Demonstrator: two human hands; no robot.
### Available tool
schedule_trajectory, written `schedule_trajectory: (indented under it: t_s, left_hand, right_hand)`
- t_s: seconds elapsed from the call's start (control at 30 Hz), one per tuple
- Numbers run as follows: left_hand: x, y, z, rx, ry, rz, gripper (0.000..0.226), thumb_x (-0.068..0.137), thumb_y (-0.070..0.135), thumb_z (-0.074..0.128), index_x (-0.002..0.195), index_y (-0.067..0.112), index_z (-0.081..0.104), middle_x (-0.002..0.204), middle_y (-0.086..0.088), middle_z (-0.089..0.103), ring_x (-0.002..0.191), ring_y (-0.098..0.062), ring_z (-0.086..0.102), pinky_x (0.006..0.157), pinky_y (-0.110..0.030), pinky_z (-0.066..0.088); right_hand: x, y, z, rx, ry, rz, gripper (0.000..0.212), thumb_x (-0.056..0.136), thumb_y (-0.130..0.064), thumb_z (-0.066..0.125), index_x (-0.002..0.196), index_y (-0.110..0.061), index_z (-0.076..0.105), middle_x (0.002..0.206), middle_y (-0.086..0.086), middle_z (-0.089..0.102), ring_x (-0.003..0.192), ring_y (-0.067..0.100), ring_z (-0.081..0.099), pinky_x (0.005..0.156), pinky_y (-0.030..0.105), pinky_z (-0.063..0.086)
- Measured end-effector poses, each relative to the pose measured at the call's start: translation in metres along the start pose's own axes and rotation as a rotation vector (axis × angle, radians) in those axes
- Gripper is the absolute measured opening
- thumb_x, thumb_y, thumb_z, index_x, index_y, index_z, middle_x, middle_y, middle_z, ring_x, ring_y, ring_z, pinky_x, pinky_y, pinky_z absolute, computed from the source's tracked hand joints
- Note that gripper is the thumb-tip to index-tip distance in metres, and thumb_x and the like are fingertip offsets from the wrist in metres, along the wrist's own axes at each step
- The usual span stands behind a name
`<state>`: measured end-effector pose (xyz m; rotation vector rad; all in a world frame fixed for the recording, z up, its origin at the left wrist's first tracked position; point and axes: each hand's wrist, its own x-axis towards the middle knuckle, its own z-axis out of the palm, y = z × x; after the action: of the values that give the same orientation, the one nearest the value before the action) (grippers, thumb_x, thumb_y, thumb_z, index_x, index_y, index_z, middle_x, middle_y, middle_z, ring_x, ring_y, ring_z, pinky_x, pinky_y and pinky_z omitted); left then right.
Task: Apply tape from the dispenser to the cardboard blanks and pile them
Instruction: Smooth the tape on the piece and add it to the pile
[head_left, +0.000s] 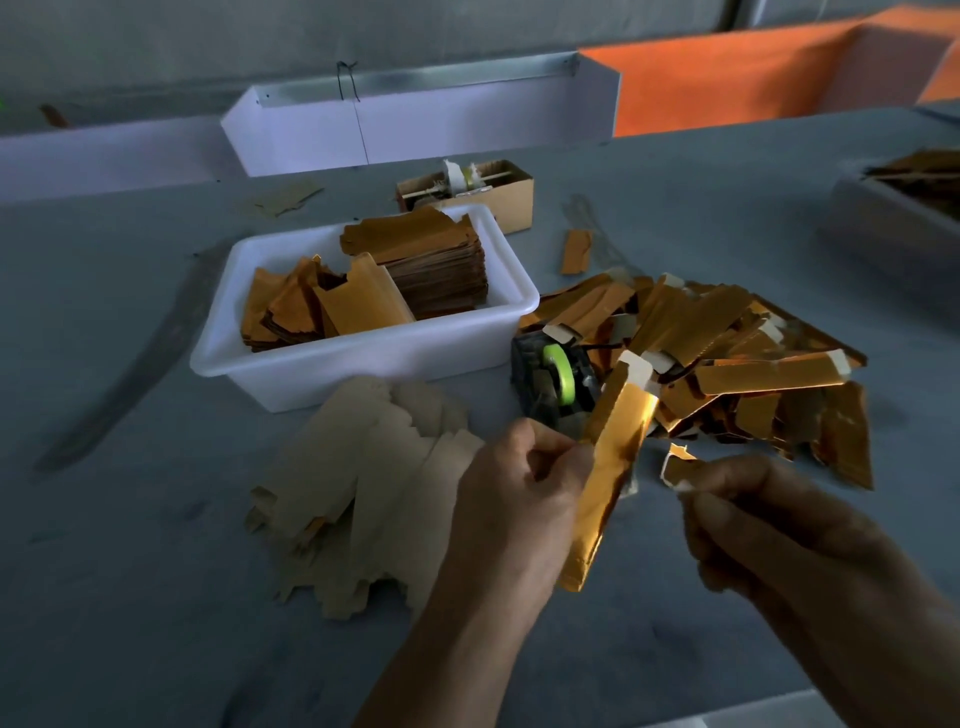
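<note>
Gold cardboard blank (605, 478) is held tilted above the counter (130, 597), just in front of the tape dispenser (553, 384). Left hand (519, 493) grips its left edge, fingers curled round it. Right hand (753, 514) pinches a small tape piece (678, 467) just right of the blank. Pile of taped blanks (727, 353) lies right of the dispenser. Plain-side blanks (358, 493) fan out at left. White tub (363, 358) behind them holds stacked blanks (415, 270).
</note>
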<state>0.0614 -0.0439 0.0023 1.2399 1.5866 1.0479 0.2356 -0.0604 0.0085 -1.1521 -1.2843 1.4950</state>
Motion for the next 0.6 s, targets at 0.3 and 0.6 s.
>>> schedule_trajectory:
  t_s: [0.3,0.6]
  left_hand:
    - [-0.016,0.017,-0.006,-0.004,-0.119,-0.044,0.012,0.086,0.034,0.067,0.084,0.022,0.066,0.079,-0.001,0.072,0.068,-0.014,0.068,0.062,-0.035,0.056]
    - [-0.019,0.018,-0.011,-0.182,-0.235,-0.131,0.004,0.086,0.013,0.067,0.088,0.016,0.066,0.082,-0.003,0.075,0.072,-0.014,0.073,0.067,-0.032,0.060]
  right_hand:
    - [0.004,-0.018,0.022,-0.036,-0.063,-0.168,0.018,0.065,-0.026,0.061,0.076,-0.020,0.073,0.068,0.003,0.064,0.060,0.010,0.056,0.050,0.017,0.046]
    - [0.007,-0.020,0.020,-0.296,0.055,-0.231,0.018,0.059,-0.035,0.061,0.076,-0.031,0.055,0.079,0.006,0.070,0.060,0.013,0.063,0.047,0.019,0.048]
